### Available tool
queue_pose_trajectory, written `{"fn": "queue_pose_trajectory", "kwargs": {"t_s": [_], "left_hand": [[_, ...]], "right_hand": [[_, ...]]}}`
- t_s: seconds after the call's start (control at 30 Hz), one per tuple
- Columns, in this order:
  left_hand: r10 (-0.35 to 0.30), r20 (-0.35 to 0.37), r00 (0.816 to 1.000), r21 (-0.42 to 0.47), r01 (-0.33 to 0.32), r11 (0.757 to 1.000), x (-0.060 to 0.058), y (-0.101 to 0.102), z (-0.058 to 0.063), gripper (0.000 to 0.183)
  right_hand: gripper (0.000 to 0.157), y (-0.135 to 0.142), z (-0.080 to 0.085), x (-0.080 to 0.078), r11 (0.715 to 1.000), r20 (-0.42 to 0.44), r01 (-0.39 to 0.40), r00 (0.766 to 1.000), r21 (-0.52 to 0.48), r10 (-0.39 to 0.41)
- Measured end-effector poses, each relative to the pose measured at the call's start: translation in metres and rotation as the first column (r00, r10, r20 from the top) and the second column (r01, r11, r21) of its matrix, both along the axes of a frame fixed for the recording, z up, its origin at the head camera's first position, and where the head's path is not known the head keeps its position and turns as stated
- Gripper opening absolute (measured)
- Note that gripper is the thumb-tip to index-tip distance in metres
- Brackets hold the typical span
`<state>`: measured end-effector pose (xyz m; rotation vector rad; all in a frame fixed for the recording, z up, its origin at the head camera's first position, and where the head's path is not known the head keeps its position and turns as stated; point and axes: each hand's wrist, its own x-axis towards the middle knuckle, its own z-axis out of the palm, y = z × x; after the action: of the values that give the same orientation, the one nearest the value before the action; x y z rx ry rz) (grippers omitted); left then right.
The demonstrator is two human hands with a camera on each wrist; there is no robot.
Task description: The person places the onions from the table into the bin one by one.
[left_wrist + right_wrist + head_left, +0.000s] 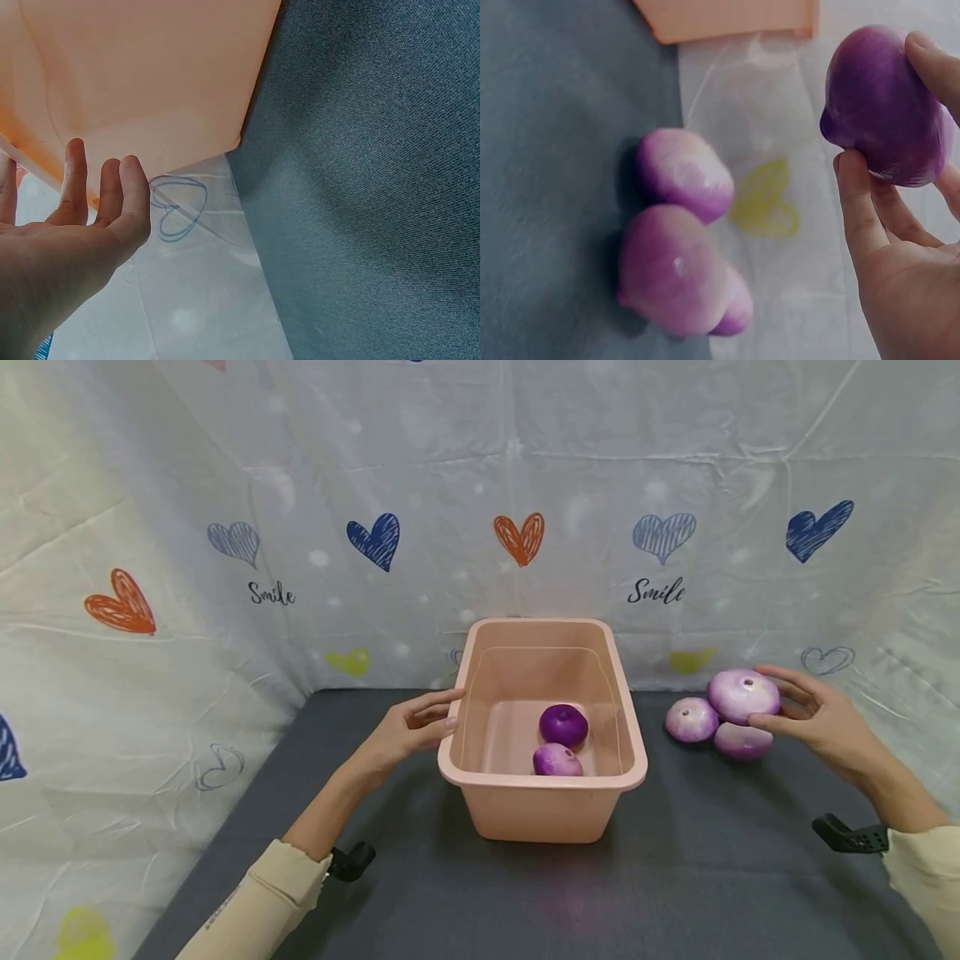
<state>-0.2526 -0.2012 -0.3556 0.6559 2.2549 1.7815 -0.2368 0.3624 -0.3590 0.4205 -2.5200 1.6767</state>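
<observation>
The right hand (828, 722) pinches a purple onion (738, 695) at the right, apart from three loose onions (671, 270), while the left hand (408, 727), fingers loosely spread, touches the left rim of the pink tub (536, 814) (seemingly to steady it), two more onions (557, 761) lying inside toward its near end.

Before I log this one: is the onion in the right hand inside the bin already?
No, the right hand holds that onion outside the bin, to its right.
</observation>
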Motion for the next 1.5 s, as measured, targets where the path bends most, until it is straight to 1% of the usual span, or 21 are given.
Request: {"fn": "queue_pose_trajectory", "kwargs": {"t_s": [0.17, 0.47, 0.6, 0.83, 0.97, 1.17, 1.5], "left_hand": [[0.005, 0.000, 1.000, -0.004, -0.005, 1.000, 0.000, 0.001, 0.001, 0.055], [0.009, 0.001, 1.000, -0.003, -0.009, 1.000, 0.001, 0.001, 0.002, 0.055], [0.008, -0.003, 1.000, -0.002, -0.008, 1.000, 0.000, 0.000, 0.000, 0.055], [0.013, -0.005, 1.000, -0.005, -0.013, 1.000, -0.001, 0.000, -0.001, 0.055], [0.015, -0.003, 1.000, -0.003, -0.015, 1.000, -0.001, 0.000, -0.002, 0.055], [0.012, 0.006, 1.000, 0.001, -0.012, 1.000, -0.001, 0.000, 0.000, 0.055], [0.019, 0.025, 0.999, -0.003, -0.019, 1.000, -0.002, 0.000, 0.001, 0.056]], "right_hand": [[0.067, -0.010, 0.008, -0.005, 1.000, -0.001, -0.021, 1.000, 0.007, 0.021], [0.065, -0.028, 0.023, -0.014, 0.997, -0.008, -0.064, 0.998, -0.038, 0.064], [0.064, -0.037, 0.027, -0.016, 0.995, -0.010, -0.083, 0.997, -0.051, 0.083], [0.065, -0.050, 0.029, -0.020, 0.982, -0.043, -0.142, 0.990, -0.125, 0.137], [0.066, -0.057, 0.031, -0.021, 0.986, -0.042, -0.136, 0.990, -0.097, 0.133], [0.067, -0.065, 0.037, -0.026, 0.991, -0.014, -0.118, 0.993, -0.067, 0.117], [0.067, -0.082, 0.044, -0.033, 0.985, -0.052, -0.161, 0.986, -0.066, 0.158]]}}
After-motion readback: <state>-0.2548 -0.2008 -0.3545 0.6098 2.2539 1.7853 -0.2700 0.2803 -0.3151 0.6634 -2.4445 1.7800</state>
